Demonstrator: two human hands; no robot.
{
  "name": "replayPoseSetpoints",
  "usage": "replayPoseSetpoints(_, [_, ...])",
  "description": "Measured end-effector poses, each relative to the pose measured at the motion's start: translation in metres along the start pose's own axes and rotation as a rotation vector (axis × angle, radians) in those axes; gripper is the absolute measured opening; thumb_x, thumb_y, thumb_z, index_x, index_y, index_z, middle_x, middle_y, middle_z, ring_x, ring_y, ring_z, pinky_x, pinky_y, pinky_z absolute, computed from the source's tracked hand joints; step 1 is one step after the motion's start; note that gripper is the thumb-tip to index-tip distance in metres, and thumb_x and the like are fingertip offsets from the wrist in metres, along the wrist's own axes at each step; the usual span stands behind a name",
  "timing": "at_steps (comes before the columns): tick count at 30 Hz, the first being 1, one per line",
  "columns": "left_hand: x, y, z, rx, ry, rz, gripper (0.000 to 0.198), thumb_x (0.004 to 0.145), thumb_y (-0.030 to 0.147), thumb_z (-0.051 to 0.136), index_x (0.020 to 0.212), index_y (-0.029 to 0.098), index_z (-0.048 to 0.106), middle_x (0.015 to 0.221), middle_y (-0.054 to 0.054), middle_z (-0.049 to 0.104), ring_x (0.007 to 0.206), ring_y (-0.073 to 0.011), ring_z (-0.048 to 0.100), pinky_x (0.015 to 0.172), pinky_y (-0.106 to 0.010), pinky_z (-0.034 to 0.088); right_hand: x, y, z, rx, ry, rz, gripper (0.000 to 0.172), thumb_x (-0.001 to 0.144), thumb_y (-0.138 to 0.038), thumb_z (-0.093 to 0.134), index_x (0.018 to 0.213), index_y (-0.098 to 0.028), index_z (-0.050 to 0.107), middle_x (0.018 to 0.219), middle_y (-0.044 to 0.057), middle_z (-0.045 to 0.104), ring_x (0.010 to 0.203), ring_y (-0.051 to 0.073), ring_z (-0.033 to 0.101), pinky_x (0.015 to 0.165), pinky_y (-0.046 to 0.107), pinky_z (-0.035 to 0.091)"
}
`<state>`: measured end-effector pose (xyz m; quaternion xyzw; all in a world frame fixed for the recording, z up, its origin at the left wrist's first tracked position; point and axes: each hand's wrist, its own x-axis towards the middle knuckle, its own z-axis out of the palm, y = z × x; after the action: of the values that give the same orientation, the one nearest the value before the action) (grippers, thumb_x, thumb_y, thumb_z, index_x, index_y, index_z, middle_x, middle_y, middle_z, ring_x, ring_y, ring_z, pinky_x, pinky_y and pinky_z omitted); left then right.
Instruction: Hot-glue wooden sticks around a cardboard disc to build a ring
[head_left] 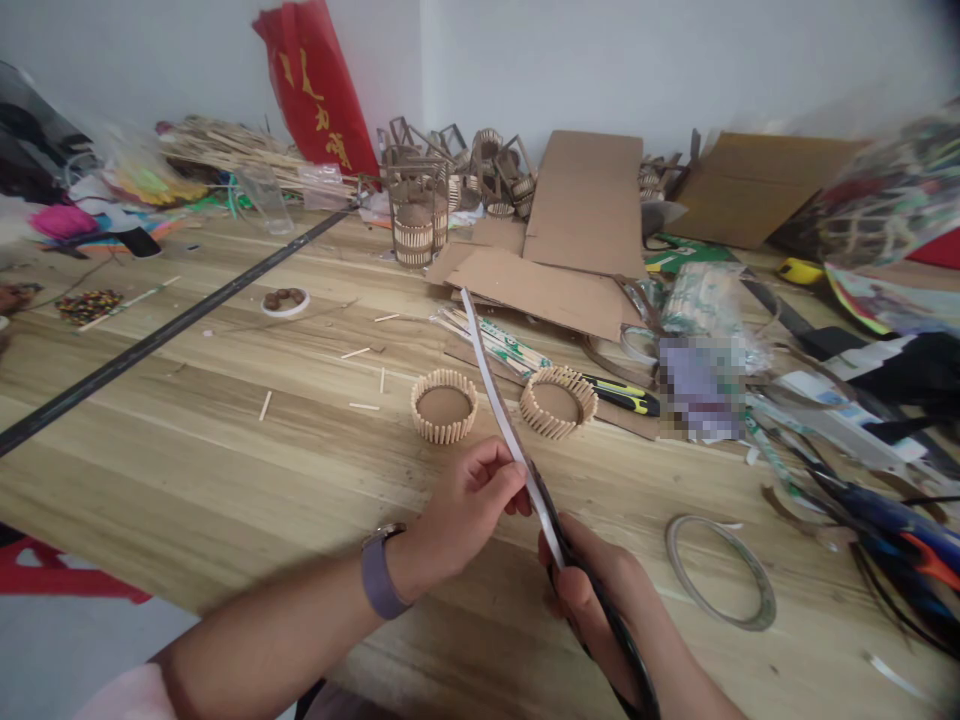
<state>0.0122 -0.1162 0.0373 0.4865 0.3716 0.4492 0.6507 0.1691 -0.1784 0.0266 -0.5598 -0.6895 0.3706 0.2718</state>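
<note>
A long narrow strip (491, 385), white on the face toward me, slants up from my hands over the table. My left hand (480, 490) pinches it near its middle between thumb and fingers. Lower down, my right hand (600, 590) is closed around the strip's lower end, along with a dark band (626, 650) that runs on toward the bottom edge. Whether that band is part of the strip I cannot tell. Beyond my hands stand two round rings of short wooden sticks with brown bases, the left ring (444, 408) upright and the right ring (559, 402) with slanted sticks.
A roll of tape (720, 572) lies to the right. Behind the rings are a yellow-and-black cutter (619, 393), packaged sticks (510, 340) and cardboard sheets (540, 285). Small stick baskets (414, 238) stand farther back. A dark bar (180, 320) crosses the table on the left.
</note>
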Motion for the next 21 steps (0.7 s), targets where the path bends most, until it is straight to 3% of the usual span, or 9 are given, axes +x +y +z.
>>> replayPoseSetpoints(7, [0.0,0.001,0.0,-0.011,-0.009,0.002,0.019,0.082,0.029,0.054,0.068,0.017,0.053,0.059,0.003,0.054,0.057,-0.0096,0.051,0.057,-0.022,0.041,-0.002,0.006,0.001,-0.048,0.022,-0.013,0.073,0.073,-0.088,0.019,0.069,-0.021,0.049,0.05,-0.002,0.049,0.044,0.013,0.045,0.042,0.023,0.037])
replayPoseSetpoints(12, [-0.003,-0.001,0.001,-0.01,-0.095,-0.037,0.017,0.083,0.029,0.053,0.072,0.016,0.054,0.06,0.004,0.053,0.058,-0.0096,0.05,0.058,-0.021,0.041,0.002,-0.001,-0.004,-0.044,0.03,-0.092,0.078,0.077,-0.086,0.015,0.076,-0.019,0.055,0.053,-0.001,0.053,0.046,0.013,0.045,0.044,0.024,0.038])
replayPoseSetpoints(17, [-0.004,-0.003,0.001,-0.01,-0.099,-0.048,0.017,0.083,0.03,0.053,0.072,0.016,0.053,0.06,0.004,0.052,0.058,-0.0095,0.05,0.058,-0.022,0.041,0.002,-0.006,-0.004,-0.032,0.041,-0.07,0.075,0.077,-0.086,0.015,0.071,-0.02,0.051,0.055,0.0,0.053,0.047,0.013,0.046,0.042,0.024,0.037])
replayPoseSetpoints(21, [-0.003,-0.002,0.001,-0.001,-0.098,-0.044,0.018,0.083,0.032,0.054,0.073,0.016,0.054,0.061,0.003,0.053,0.059,-0.0102,0.051,0.059,-0.023,0.041,0.0,0.002,-0.002,-0.032,0.016,-0.024,0.079,0.073,-0.088,0.017,0.079,-0.02,0.055,0.054,-0.002,0.05,0.046,0.014,0.047,0.041,0.023,0.038])
